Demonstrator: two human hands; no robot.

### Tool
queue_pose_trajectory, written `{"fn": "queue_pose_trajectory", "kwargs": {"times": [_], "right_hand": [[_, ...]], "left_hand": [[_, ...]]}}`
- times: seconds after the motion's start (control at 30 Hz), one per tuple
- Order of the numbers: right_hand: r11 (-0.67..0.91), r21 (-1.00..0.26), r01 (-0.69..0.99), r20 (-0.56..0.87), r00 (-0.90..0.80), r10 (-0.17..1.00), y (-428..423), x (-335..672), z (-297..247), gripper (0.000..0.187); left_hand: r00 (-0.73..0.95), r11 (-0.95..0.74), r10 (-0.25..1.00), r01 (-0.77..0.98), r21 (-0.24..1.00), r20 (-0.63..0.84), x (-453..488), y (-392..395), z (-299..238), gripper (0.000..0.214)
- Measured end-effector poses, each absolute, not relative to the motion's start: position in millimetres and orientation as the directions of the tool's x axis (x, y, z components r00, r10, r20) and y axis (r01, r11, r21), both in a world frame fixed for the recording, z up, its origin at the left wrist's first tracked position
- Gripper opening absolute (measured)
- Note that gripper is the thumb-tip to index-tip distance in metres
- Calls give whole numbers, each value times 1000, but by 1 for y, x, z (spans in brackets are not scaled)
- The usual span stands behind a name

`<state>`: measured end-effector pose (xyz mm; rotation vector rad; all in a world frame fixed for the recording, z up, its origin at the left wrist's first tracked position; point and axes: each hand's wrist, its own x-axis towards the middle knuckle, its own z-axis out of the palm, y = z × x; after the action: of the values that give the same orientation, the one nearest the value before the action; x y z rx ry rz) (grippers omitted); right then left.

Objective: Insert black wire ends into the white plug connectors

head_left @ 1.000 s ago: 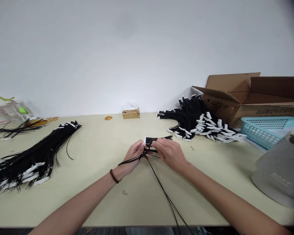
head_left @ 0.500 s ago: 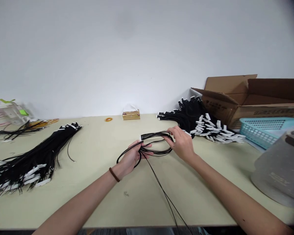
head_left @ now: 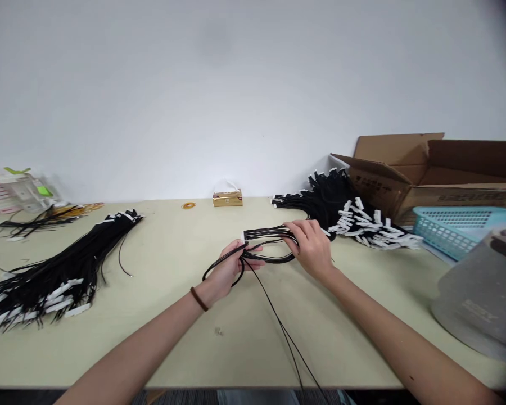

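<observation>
A black wire harness (head_left: 274,259) is looped in the air above the table between my two hands. My left hand (head_left: 230,267) is closed around the gathered wires near a white connector (head_left: 243,237). On the other side, my right hand (head_left: 310,246) grips the bend of the loop, fingers wrapped over the wires. Smaller loops hang at my left wrist, and two loose wire ends (head_left: 281,324) trail down past the table's front edge. The wires inside both palms are hidden.
Bundled black harnesses (head_left: 67,264) lie at left, near bottles (head_left: 23,191). Rubber bands (head_left: 189,206) and a gold tissue box (head_left: 227,198) sit at the back. At right are more harnesses (head_left: 331,194), a cardboard box (head_left: 398,163), a teal basket (head_left: 441,232) and a grey container (head_left: 480,292).
My right hand's fingers have closed further over the wire loop, and the wires look more tightly gathered. My left hand keeps its hold. The view has shifted slightly.
</observation>
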<state>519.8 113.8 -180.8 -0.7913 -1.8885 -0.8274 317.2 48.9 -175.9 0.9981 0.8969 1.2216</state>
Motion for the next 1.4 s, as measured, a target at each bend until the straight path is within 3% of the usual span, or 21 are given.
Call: {"fn": "queue_pose_trajectory", "kwargs": {"times": [0.13,0.27,0.4,0.7,0.83,0.97,1.1,1.2,1.3,1.4], "right_hand": [[555,441,706,857,-515,-26,100,510,-177,29],[642,596,483,719,-677,-157,89,496,-182,18],[738,599,309,609,-774,-171,90,486,-193,17],[785,544,295,659,-730,-182,89,485,-194,15],[886,349,304,738,-672,-60,87,480,-198,18],[968,-86,234,818,-539,203,81,474,-198,23],[865,-479,148,770,-402,495,75,475,-184,21],[711,-703,23,696,-180,695,79,483,-172,22],[561,-776,-287,575,43,817,92,495,-164,23],[529,-761,-376,496,188,848,103,508,-159,23]], "left_hand": [[121,87,992,-420,903,-39,316,51,-179,20],[85,83,995,-487,869,-48,319,52,-176,10],[72,129,992,-501,856,-107,320,51,-172,6],[146,154,985,-524,838,-89,319,52,-177,7],[121,169,985,-520,837,-124,319,51,-175,6],[79,153,988,-539,828,-131,319,53,-174,5],[59,128,992,-515,848,-114,318,55,-177,7],[96,145,989,-468,872,-113,317,55,-179,13],[100,134,990,-447,884,-100,317,54,-180,16],[91,120,992,-441,889,-89,316,55,-182,17]]}}
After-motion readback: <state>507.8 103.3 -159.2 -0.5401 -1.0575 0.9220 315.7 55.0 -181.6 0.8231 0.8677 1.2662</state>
